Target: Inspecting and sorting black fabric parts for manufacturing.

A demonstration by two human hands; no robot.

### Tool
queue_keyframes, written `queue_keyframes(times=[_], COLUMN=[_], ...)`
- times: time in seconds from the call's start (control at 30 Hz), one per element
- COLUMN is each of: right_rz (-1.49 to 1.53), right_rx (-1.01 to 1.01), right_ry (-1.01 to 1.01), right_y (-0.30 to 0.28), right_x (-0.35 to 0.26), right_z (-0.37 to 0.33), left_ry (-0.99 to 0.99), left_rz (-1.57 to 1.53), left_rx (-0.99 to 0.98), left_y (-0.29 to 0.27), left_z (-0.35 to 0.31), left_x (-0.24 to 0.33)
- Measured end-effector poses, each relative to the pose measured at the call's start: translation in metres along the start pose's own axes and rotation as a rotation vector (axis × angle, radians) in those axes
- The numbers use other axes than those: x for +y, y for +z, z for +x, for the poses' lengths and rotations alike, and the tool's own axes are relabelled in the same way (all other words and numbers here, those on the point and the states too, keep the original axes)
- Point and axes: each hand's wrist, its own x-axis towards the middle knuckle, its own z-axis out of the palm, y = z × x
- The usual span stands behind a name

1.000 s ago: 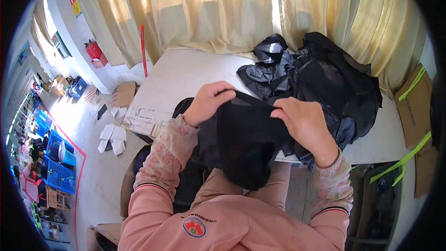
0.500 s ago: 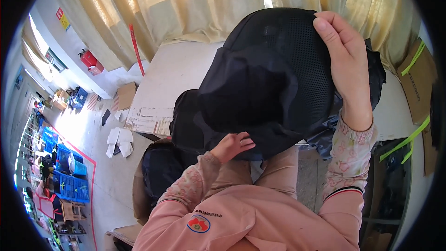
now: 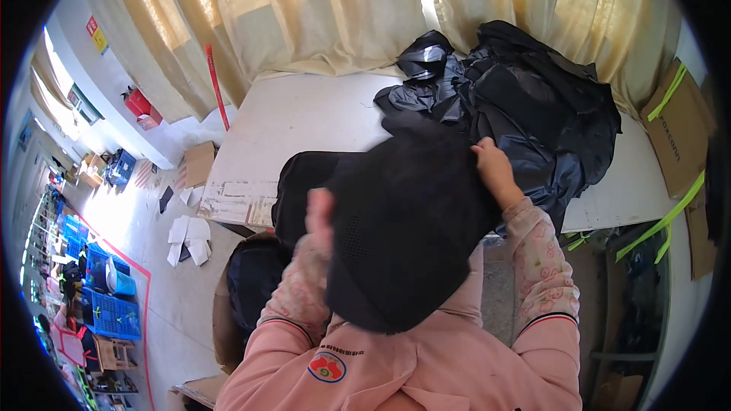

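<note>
A black fabric piece with a mesh patch point(image 3: 407, 232), which looks like a backpack or part of one, is held up before my body and blurred by motion. At its upper right edge, my right hand point(image 3: 496, 171) is closed, pinching the cloth. My left hand point(image 3: 320, 221) is at its left side, smeared by motion; most of its fingers are hidden, so its grip cannot be made out. Behind the held piece, another black padded piece point(image 3: 304, 183) lies at the table's front edge.
A heap of black, shiny fabric pieces point(image 3: 533, 106) covers the right of the white table point(image 3: 266, 122). Below the table's left end, a carton point(image 3: 226, 312) holds a dark bag point(image 3: 259, 278). Cardboard point(image 3: 678, 137) leans at the right. Beige curtains point(image 3: 335, 15) hang behind.
The black piece has swung down and toward me, turning over. My right hand has come down and left with it. My left hand has shifted up and left. The fabric heap is now uncovered.
</note>
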Motion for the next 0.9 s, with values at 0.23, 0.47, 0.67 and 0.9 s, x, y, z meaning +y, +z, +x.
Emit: queue_keyframes(times=[0.23,0.47,0.67,0.9], right_rz=[1.254,1.314,1.161,0.527], right_rx=[-0.236,-0.357,-0.211,-0.204], right_ry=[0.213,-0.135,-0.208,0.230], right_y=[-0.097,-0.151,-0.083,0.147], right_x=[-0.006,-0.103,-0.097,-0.018], right_z=[0.008,-0.004,-0.022,-0.098], left_ry=[-0.242,0.064,-0.005,0.482], left_rz=[0.992,0.817,0.981,2.370], left_rx=[0.256,0.400,0.438,0.505], left_y=[-0.054,-0.117,-0.097,-0.193], left_z=[0.024,0.041,0.041,0.048], left_x=[0.132,0.166,0.214,0.131])
